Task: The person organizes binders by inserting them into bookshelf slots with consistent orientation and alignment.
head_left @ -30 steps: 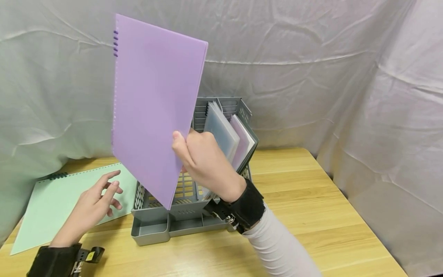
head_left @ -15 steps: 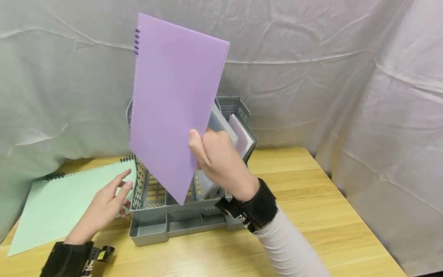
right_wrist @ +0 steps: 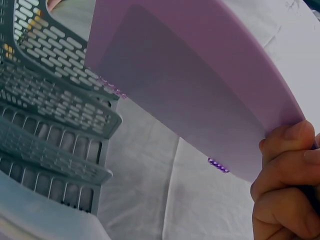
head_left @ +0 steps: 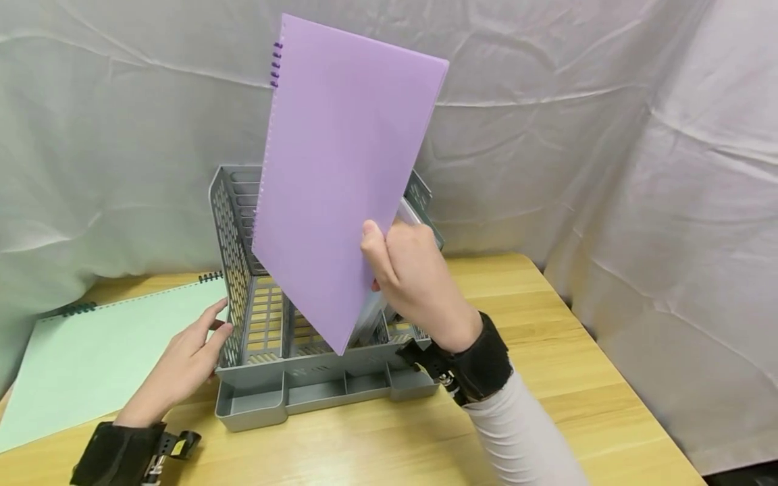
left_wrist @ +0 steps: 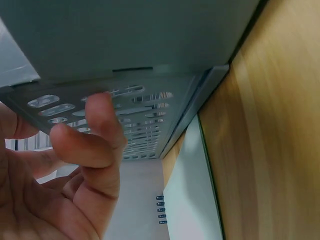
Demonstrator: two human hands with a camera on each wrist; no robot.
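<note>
My right hand (head_left: 419, 277) grips a purple ring-bound notebook (head_left: 340, 169) by its right edge, thumb on the near cover. The notebook is raised and tilted above a grey desktop file organizer (head_left: 249, 371), hiding part of its slots. In the right wrist view, curled fingers (right_wrist: 285, 175) hold the notebook's edge, and its purple rings face away from them. Loosely bent, my left hand (head_left: 188, 364) is at the organizer's left side wall. In the left wrist view its fingertips (left_wrist: 102, 107) meet the slotted wall (left_wrist: 145, 107); how firmly they press is unclear.
A mint-green ring-bound notebook (head_left: 115, 364) lies flat on the wooden table (head_left: 516, 418), left of the organizer. Clear-covered books (head_left: 371, 314) stand in the right slots, mostly hidden. Small trays line the organizer's front. A grey cloth (head_left: 547, 148) hangs behind and to the right.
The purple notebook has moved right in my right hand, from the organizer's left to above its middle. My left hand has shifted right to the organizer's side wall. The view has shifted slightly.
</note>
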